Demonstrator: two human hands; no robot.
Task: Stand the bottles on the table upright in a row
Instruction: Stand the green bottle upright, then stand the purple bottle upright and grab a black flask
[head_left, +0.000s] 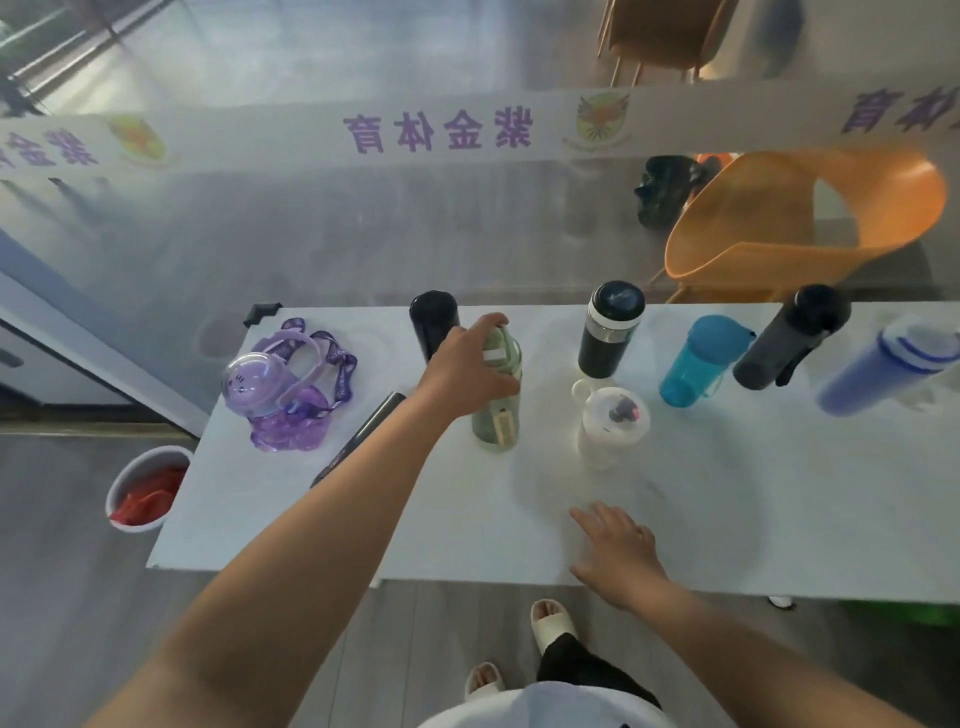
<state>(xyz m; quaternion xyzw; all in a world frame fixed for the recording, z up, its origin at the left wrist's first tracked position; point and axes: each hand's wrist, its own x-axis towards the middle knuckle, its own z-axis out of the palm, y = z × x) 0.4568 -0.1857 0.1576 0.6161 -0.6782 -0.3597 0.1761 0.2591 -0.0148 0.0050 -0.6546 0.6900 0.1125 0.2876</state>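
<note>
My left hand (467, 371) grips the top of an upright green bottle (497, 415) near the middle of the white table (363, 519). Behind that hand stands a black bottle (432, 322). To the right stand a black and silver flask (610, 332), a teal bottle (698, 361), a dark grey bottle (784, 343) and a blue bottle (878, 371). A clear white bottle (610, 428) stands in front of the flask. A dark slim bottle (363, 436) lies flat under my left forearm. My right hand (615, 551) rests open on the table near the front edge.
A purple bottle with a strap (291, 395) sits at the table's left end. A white bin with red contents (145, 488) stands on the floor left of the table. An orange chair (810, 218) is behind the glass wall. My feet show below the table's front edge.
</note>
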